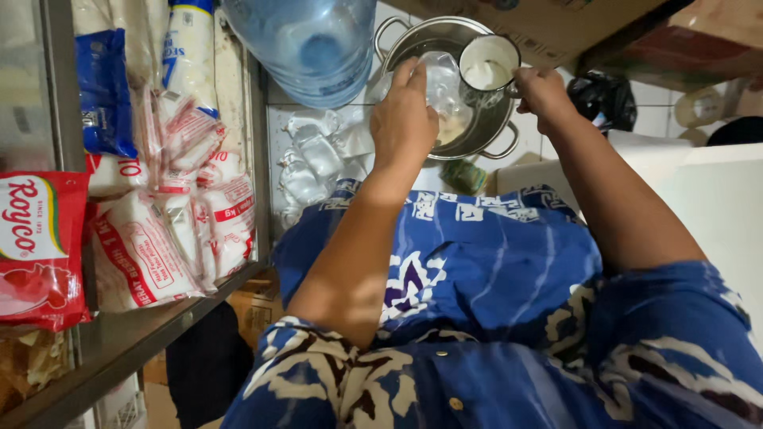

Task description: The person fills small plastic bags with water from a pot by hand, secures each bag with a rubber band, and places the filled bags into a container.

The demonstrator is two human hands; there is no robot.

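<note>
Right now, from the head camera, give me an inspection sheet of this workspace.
Surface: pale tiled floor, mostly covered.
Job's things: clear plastic bag held open over a steel pot; metal cup holding white liquid tilted at the bag's mouth.
Clutter: tied clear bags beside the pot; large blue water jug.
Hands: left hand grips the bag; right hand holds the cup.
Cables: nothing seen.
Surroundings: shelf of white packets on the left; cardboard box above the pot.
</note>
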